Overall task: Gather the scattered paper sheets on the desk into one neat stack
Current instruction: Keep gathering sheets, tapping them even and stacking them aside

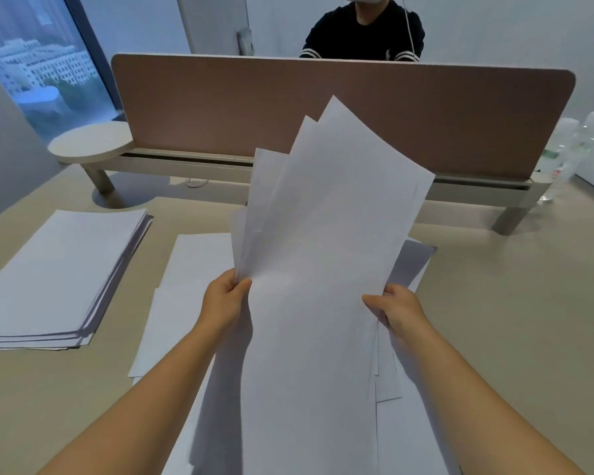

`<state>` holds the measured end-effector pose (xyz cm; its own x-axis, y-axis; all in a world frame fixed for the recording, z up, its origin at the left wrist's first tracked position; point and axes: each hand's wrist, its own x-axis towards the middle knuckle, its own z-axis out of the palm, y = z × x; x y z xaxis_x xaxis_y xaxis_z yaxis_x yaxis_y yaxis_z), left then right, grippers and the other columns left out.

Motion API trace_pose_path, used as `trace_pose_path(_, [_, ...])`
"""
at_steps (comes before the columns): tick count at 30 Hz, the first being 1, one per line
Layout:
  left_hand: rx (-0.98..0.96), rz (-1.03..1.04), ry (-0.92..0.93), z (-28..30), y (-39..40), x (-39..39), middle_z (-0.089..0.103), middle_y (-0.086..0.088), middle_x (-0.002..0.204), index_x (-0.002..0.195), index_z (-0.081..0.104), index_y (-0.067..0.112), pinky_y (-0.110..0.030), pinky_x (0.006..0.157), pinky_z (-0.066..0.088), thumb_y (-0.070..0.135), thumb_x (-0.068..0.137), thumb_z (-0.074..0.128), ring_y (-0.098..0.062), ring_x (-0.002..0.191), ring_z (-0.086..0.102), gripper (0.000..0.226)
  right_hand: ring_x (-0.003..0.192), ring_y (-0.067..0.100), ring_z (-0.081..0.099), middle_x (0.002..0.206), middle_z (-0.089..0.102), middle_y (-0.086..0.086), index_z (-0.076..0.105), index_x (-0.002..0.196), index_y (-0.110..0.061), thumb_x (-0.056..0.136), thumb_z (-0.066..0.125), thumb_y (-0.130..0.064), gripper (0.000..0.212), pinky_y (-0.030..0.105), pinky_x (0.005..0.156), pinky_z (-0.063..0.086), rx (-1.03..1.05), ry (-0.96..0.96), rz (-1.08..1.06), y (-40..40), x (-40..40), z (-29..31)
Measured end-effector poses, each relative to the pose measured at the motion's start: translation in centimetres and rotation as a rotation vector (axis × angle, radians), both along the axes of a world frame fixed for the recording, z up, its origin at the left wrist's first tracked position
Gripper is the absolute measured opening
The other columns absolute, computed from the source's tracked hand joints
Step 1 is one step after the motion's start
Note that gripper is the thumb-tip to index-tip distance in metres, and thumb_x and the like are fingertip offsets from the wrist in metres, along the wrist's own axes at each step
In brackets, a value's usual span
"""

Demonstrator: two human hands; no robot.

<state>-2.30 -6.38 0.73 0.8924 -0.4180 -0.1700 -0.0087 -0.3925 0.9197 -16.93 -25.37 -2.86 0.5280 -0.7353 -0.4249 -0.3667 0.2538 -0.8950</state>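
A fanned bundle of sheets [326,234] is held above the desk [494,303] near its front edge, pinched by left hand [225,299] and right hand [396,308]; misaligned sheets could slip out; more loose sheets [192,269] lie beneath

head view from above, facing forward and down, close over desk [494,320], partition [323,108] beyond

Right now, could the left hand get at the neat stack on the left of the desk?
Probably, but not freely: the left hand grips one side of the fanned sheets, shared with the right hand. The desk between it and the neat stack looks bare, so once it lets go, nothing blocks it.
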Motion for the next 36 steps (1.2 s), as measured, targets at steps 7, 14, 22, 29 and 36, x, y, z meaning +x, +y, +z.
trace_pose_path(7, [-0.172,0.024,-0.008,5.8,1.3,2.1,0.056,0.003,0.073,0.082,0.057,0.013,-0.013,0.051,0.043,0.001,0.092,0.046,-0.012,0.064,0.052,0.019,0.090,0.027,0.061,0.096,0.066,0.008,0.060,0.084,-0.012,0.080,0.061,0.006,0.018,0.033,0.084,0.049,-0.171,-0.173,0.020,1.7,3.0,8.2])
trace_pose_path(14, [-0.282,-0.049,-0.008,13.7,1.5,2.9,0.061,-0.006,0.104,0.116,0.058,0.003,-0.032,0.075,0.047,-0.005,0.091,0.048,-0.024,0.087,0.058,0.028,0.095,0.030,0.060,0.115,0.062,0.019,0.056,0.106,-0.004,0.085,0.056,0.003,0.022,0.035,0.080,0.048,-0.376,-0.231,-0.025,4.2,3.5,17.6])
trace_pose_path(22, [-0.345,-0.112,-0.011,15.7,2.3,2.9,0.059,-0.007,0.108,0.125,0.052,0.005,-0.029,0.073,0.047,-0.004,0.087,0.055,-0.023,0.093,0.056,0.039,0.105,0.029,0.057,0.121,0.059,0.018,0.051,0.122,0.001,0.088,0.056,0.001,0.035,0.032,0.087,0.044,-0.397,-0.287,0.021,5.1,3.6,19.6])
trace_pose_path(29, [-0.277,-0.121,0.065,10.9,3.4,3.8,0.060,-0.012,0.119,0.126,0.050,0.005,-0.039,0.087,0.047,-0.005,0.083,0.060,-0.028,0.101,0.057,0.045,0.100,0.028,0.055,0.118,0.059,0.015,0.052,0.123,0.001,0.083,0.063,0.001,0.041,0.032,0.082,0.043,-0.301,-0.186,0.069,5.1,3.5,15.6])
trace_pose_path(36, [-0.211,-0.153,0.213,6.2,3.3,4.0,0.063,-0.013,0.118,0.121,0.056,0.005,-0.043,0.099,0.045,-0.004,0.080,0.063,-0.033,0.109,0.058,0.043,0.094,0.028,0.053,0.105,0.058,0.010,0.056,0.116,-0.002,0.080,0.065,0.004,0.038,0.035,0.081,0.043,-0.155,-0.149,0.020,4.9,3.0,11.4])
